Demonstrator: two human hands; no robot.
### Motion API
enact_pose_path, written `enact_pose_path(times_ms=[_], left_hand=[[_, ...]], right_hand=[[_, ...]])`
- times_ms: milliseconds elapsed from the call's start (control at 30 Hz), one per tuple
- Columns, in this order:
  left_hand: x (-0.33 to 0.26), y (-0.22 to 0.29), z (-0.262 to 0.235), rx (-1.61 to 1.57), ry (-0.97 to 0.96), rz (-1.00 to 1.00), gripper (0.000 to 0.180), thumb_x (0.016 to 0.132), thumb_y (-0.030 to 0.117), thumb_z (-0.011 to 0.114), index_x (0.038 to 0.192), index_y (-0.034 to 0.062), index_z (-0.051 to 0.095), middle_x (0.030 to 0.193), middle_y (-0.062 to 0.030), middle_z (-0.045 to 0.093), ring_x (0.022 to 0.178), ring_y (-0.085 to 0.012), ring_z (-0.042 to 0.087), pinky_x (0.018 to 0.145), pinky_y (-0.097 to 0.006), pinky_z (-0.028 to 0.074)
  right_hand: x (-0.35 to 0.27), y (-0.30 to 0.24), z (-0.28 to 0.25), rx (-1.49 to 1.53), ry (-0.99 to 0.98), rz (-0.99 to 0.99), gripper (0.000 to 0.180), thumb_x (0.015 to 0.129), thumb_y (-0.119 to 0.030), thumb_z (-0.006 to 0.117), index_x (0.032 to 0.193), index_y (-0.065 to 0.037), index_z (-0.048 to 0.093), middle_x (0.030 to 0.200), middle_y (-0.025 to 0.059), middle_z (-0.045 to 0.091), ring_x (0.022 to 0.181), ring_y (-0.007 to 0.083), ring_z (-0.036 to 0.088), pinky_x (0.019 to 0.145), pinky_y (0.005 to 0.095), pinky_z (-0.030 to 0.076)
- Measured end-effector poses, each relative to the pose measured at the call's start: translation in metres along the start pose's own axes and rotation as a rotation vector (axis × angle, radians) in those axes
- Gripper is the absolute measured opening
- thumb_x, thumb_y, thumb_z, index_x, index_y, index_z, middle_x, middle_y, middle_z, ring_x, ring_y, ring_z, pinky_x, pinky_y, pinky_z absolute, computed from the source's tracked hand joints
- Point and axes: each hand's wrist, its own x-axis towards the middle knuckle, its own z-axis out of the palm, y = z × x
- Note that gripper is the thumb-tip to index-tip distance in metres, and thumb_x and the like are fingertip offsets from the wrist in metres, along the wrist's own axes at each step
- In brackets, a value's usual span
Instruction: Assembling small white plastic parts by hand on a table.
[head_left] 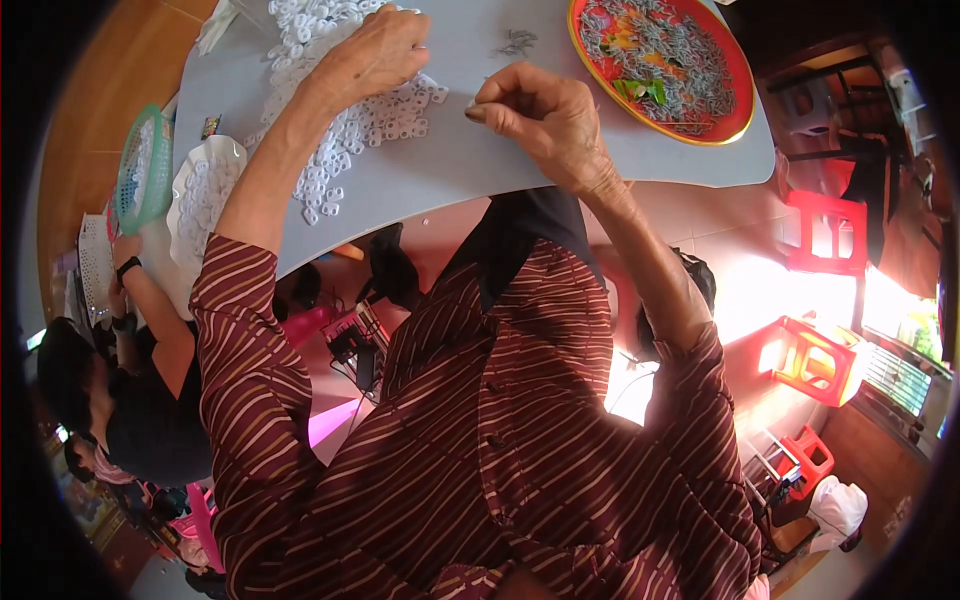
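My left hand [372, 52] rests palm down on a heap of small white plastic pieces [345, 120] spread over the grey table [480, 160]. Its fingers are curled into the pieces; what they hold is hidden. My right hand [535, 115] hovers just above the table to the right of the heap, its fingertips pinched together on something too small to make out. A few small grey metal parts [517, 42] lie on the table beyond my right hand.
A round red tray [740, 110] with a yellow rim holds many small grey metal parts at the table's far right. A white dish [205, 190] of white pieces and a green basket [143, 165] stand at the left. Another person [130, 380] sits at lower left. Red plastic stools [815, 355] stand on the floor at right.
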Motion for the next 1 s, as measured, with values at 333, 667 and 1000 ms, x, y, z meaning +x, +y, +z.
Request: enact_pose_path(times_ms=[333,667,1000], left_hand=[[-0.015,0.066,-0.008,-0.867,0.09,-0.277,0.018,0.086,0.017,0.059,0.086,-0.0005,0.06,0.073,-0.0018,0.058,0.07,-0.0085,0.053,0.067,-0.023,0.042],[-0.028,0.118,0.026,-1.479,0.352,-0.397,0.012,0.085,0.011,0.06,0.089,-0.0001,0.062,0.074,-0.0018,0.061,0.072,-0.009,0.057,0.07,-0.021,0.044],[-0.03,0.12,0.029,-1.356,0.392,-0.422,0.008,0.085,0.011,0.06,0.085,0.0024,0.061,0.073,-0.0007,0.06,0.069,-0.0055,0.054,0.065,-0.02,0.043]], right_hand=[[0.002,0.005,-0.004,0.264,0.102,-0.076,0.012,0.083,-0.006,0.065,0.093,0.001,0.061,0.078,-0.0004,0.062,0.074,0.0051,0.057,0.07,0.0195,0.048],[0.002,0.007,-0.005,0.337,0.276,-0.034,0.021,0.084,-0.006,0.064,0.104,-0.001,0.061,0.087,0.0021,0.064,0.082,0.0076,0.058,0.076,0.0219,0.049],[0.001,0.008,-0.006,0.337,0.287,-0.031,0.026,0.083,-0.005,0.065,0.108,0.0,0.058,0.09,0.0043,0.065,0.084,0.0087,0.059,0.077,0.0227,0.049]])
